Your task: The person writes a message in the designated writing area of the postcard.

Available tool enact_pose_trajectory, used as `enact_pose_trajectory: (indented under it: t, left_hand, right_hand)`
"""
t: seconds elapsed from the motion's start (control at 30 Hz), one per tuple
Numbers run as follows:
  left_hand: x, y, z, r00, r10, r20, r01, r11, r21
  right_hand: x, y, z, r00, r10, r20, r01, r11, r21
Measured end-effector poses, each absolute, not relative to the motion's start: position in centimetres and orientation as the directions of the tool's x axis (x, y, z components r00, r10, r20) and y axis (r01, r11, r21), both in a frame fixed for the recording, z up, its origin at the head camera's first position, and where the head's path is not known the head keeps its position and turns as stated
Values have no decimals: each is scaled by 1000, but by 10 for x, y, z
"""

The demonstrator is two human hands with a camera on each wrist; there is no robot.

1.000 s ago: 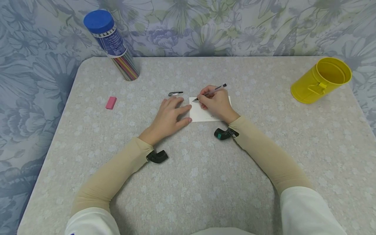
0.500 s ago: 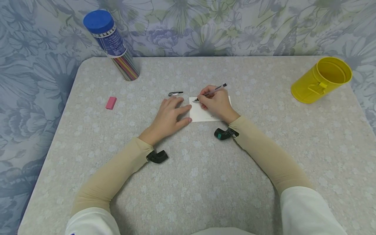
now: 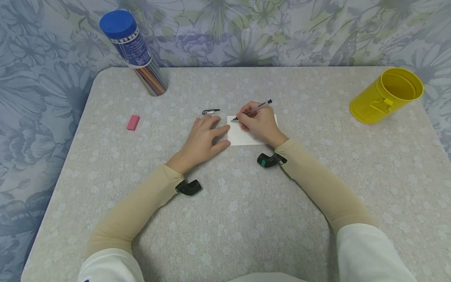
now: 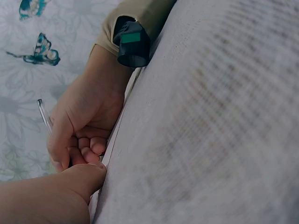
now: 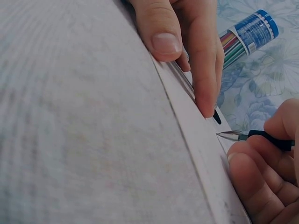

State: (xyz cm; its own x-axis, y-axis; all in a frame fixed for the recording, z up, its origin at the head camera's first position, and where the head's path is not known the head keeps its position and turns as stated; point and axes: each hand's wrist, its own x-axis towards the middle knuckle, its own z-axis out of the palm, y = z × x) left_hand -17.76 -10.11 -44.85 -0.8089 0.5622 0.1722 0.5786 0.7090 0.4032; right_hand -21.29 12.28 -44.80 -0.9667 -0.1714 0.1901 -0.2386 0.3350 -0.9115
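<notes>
My right hand [image 3: 260, 124] pinches a pen [image 3: 260, 106] with a clear barrel and black grip. In the right wrist view the metal pen tip [image 5: 229, 135] meets the upper left part of a small white sheet of paper [image 3: 239, 136]. Faint marks show near the paper's lower edge. My left hand [image 3: 202, 141] lies with fingers spread, its thumb and index fingertips at the paper's left edge. Just beyond its fingers lies a pen cap [image 3: 210, 112], black and clear. The right hand covers much of the paper's right side.
A pink eraser [image 3: 133, 123] lies to the left. At the back left stands a clear tube of colored pencils [image 3: 151, 80] with a blue lid. A yellow cup [image 3: 373, 102] with a small handle stands at the far right, near the table's [image 3: 225, 227] edge.
The pen tip shifts very slightly over the upper left of the paper. The left hand stays in place.
</notes>
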Motion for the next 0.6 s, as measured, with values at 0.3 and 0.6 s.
enact_pose_trajectory:
  t: [0.3, 0.6]
  left_hand:
    - [-177, -101, -447, -811, 562, 162, 574, 708, 412]
    - [-177, -101, -447, -809, 564, 166, 578, 712, 398]
  right_hand:
    - [-213, 123, -448, -964, -182, 192, -243, 327, -913]
    - [-213, 123, -448, -967, -172, 187, -236, 337, -912]
